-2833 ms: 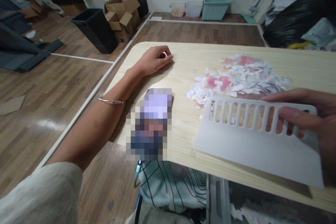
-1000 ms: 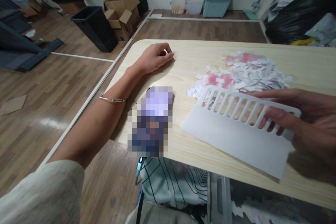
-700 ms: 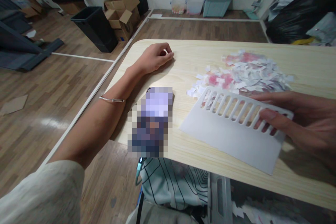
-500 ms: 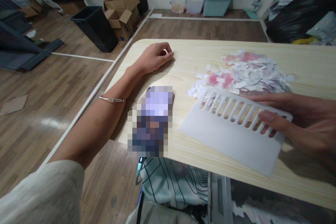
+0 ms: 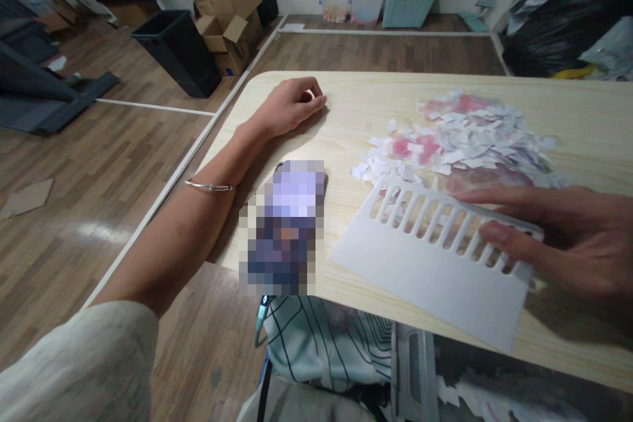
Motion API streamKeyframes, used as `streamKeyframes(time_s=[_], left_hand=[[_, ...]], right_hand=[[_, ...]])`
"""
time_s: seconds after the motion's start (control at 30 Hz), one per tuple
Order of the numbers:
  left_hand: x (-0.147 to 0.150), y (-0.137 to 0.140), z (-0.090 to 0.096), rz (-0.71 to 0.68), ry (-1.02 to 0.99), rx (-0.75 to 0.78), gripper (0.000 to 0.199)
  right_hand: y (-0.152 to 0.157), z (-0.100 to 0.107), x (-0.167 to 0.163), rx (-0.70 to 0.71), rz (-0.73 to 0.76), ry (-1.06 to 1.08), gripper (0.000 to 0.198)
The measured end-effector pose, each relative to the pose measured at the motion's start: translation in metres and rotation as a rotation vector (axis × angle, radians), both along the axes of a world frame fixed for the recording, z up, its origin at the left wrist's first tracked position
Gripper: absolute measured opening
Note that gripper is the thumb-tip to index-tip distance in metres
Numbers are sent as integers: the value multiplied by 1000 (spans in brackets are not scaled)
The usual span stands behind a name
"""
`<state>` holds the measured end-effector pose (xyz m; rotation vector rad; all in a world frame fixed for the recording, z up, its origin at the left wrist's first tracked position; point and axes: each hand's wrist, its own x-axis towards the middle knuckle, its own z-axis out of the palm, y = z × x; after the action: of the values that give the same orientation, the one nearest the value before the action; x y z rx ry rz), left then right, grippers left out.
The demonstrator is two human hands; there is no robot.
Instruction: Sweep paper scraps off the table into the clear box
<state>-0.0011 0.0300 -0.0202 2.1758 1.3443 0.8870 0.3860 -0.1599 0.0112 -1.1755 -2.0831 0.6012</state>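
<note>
My right hand [image 5: 568, 241] grips a white plastic scraper [image 5: 430, 277] by its slotted edge, thumb on top and fingers behind. The scraper is held tilted over the table's near part, its plain flat side toward me. Just beyond it lies a loose pile of small paper scraps [image 5: 487, 138], mostly white with some pink patches. My left hand [image 5: 291, 105] rests on the tabletop near the far left corner, fingers loosely curled in and nothing visible in them. Between my left forearm and the scraper is a phone [image 5: 291, 224], its screen pixelated, with a cable at its near end.
The pale wooden table [image 5: 366, 99] ends close to me. Below its edge are a grey plastic container [image 5: 413, 369] with paper scraps and a patterned light-blue cloth [image 5: 331, 349]. Beyond stand a black bin [image 5: 180, 56], cardboard boxes [image 5: 232, 20], a teal tub [image 5: 410, 3] and black bags [image 5: 558, 33].
My right hand and the scraper have shifted slightly toward me and left, the scraper's near corner dropping lower. My left hand, the phone and the scrap pile look unmoved.
</note>
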Motion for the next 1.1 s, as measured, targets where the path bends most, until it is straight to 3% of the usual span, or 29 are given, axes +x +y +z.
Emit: streamKeyframes(time_s=[0.17, 0.47, 0.63, 0.8, 1.1], left_hand=[[0, 0, 0, -3, 3, 5, 13], [0, 0, -1, 8, 23, 19, 13], [0, 0, 0, 4, 10, 12, 10], [1, -1, 1, 20, 23, 4, 7], [1, 0, 1, 16, 19, 6, 5]], right_hand=[[0, -1, -2, -17, 36, 26, 40], [-2, 9, -7, -182, 89, 91, 36], [-1, 8, -4, -181, 103, 47, 23], [-1, 5, 1, -175, 159, 51, 34], [-4, 10, -6, -153, 113, 76, 37]])
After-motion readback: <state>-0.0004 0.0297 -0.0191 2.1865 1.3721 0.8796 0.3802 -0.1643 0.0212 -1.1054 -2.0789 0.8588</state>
